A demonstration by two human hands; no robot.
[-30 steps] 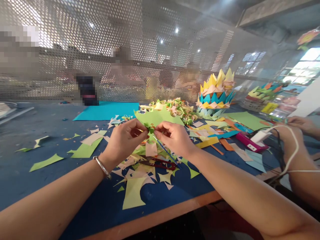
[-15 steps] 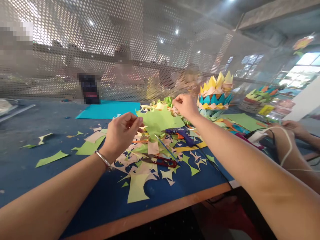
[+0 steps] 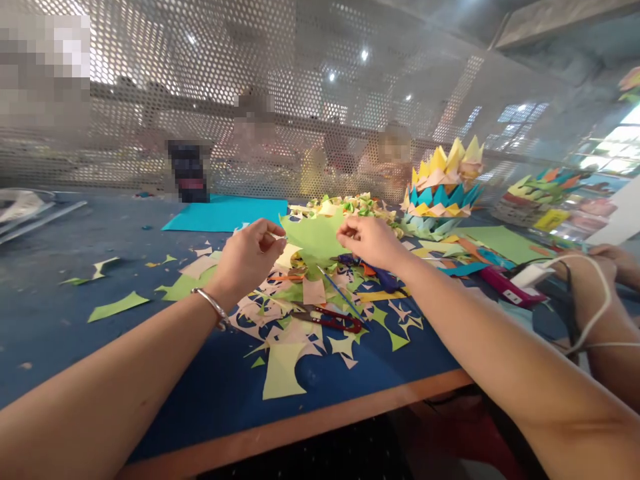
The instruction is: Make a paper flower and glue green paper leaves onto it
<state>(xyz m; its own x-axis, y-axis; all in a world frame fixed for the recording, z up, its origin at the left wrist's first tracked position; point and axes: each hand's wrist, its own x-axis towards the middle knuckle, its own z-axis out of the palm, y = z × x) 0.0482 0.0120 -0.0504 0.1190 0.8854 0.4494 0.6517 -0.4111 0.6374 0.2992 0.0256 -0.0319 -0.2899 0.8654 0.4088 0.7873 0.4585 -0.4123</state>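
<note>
At the table [image 3: 215, 387], head cam: my L hand [image 3: 253, 257] is half-curled in mid-air, thumb & index tips nearly together w/ a slim gap; can't tell if anything tiny is pinched there. A silvery bracelet [image 3: 211, 307] sits on that wrist. My R hand [image 3: 373, 241] is bent in at approx. the same height, fingertips bunched close; can't tell whether they grip anything, as the view hides the inner side.

The lt. green sheet [image 3: 315, 237], edges cut ragged, is between my hands, R fingertips overlapping its R edge in view; contact unclear. Just below R hand: purple glue gun [image 3: 385, 279], partly behind my wrist, nr a yellow strip [image 3: 375, 296]. A thin blue stick [image 3: 343, 293] slants across the scraps, w/ red-handled snips [image 3: 333, 319] nr its lower end. Pink square [image 3: 314, 291] lies just L of the stick; pale yellow offcut [image 3: 283, 373] is nearest me.

Beyond: turquoise sheet [image 3: 227, 213] at back L, heap of small folded bits [image 3: 360, 203] at back ctr., tiered paper piece [image 3: 443, 193] to its R. Far R: magenta power strip [image 3: 510, 287] w/ white plug [image 3: 530, 273], & next to it a co-worker's arm [image 3: 585, 293].
</note>
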